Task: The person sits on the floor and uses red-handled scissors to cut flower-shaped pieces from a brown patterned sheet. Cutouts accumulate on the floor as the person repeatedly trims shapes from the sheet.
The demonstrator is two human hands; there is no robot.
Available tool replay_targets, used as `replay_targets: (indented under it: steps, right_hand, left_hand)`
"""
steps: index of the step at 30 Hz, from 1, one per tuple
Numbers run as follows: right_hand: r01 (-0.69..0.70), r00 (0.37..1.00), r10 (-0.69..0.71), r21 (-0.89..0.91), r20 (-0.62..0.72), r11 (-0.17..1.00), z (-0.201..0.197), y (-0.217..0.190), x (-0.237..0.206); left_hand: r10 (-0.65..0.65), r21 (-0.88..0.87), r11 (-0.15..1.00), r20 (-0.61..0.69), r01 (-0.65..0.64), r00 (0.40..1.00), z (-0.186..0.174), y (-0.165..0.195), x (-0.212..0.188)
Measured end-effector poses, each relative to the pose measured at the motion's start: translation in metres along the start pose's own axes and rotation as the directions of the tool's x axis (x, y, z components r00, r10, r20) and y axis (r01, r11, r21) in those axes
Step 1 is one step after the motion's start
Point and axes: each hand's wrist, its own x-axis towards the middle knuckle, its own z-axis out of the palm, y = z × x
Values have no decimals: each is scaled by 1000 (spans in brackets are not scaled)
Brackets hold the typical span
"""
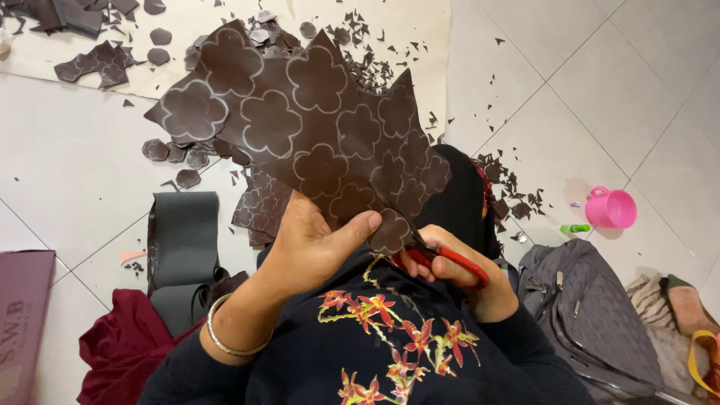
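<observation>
**Scissors at the sheet's lower edge, left hand pinching just beside the blades**

L hand (311, 244): fingers clenched on the dark brown sheet (300, 124), thumb lying across the front face near the bottom edge, other fingers hidden behind it. R hand (457, 274): fingers closed through the red handles of the scissors (442, 259); blades point up and to the left, into the sheet's lower edge, just right of the L thumb. Whether the blades are parted or shut can't be told – they blend w/ the dark material.

Key relation: the sheet fans up and away from both hands, its long axis running from lower right to upper left. The flower outline nearest the blades sits at the bottom edge, touching the thumb tip. L hand is nearer the sheet's body; R hand is below and to the right, reaching it only via the blades. The sheet is held in the air over the lap, marked w/ many pale flower outlines.

Further out, on the tiled floor (600, 97): cut flower shapes (176, 154) and small dark scraps (514, 195) scattered about; a second marked piece (259, 206) under the sheet; a grey rolled strip (180, 232) at left. Containers: a pink cup (611, 208) at right, contents not visible; a grey quilted bag (581, 315) beside the R arm, contents also unseen. A pale paper sheet (225, 30) at top carries more offcuts.
</observation>
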Motion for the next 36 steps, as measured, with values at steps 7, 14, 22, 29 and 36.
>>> replay_targets:
  steps: [7, 14, 22, 29, 36]
  right_hand:
    - [22, 999, -23, -19, -33, 1000, 4, 5, 4]
    - [115, 991, -122, -114, -56, 987, 7, 15, 6]
    - [159, 984, -166, -105, -63, 982, 5, 21, 11]
    - [30, 999, -29, -33, 39, 999, 2, 0, 2]
    - [-10, 999, 13, -80, 31, 997, 5, -10, 9]
  left_hand:
    - [-21, 34, 999, -1, 21, 1000, -2, 0, 2]
    - [32, 71, 997, -30, -30, 999, 1, -3, 0]
    - [-46, 5, 999, -28, 46, 999, 2, 0, 1]
    - [-96, 130, 987, 29, 91, 995, -1, 10, 2]
    - [-92, 16, 996, 13, 92, 996, -1, 12, 6]
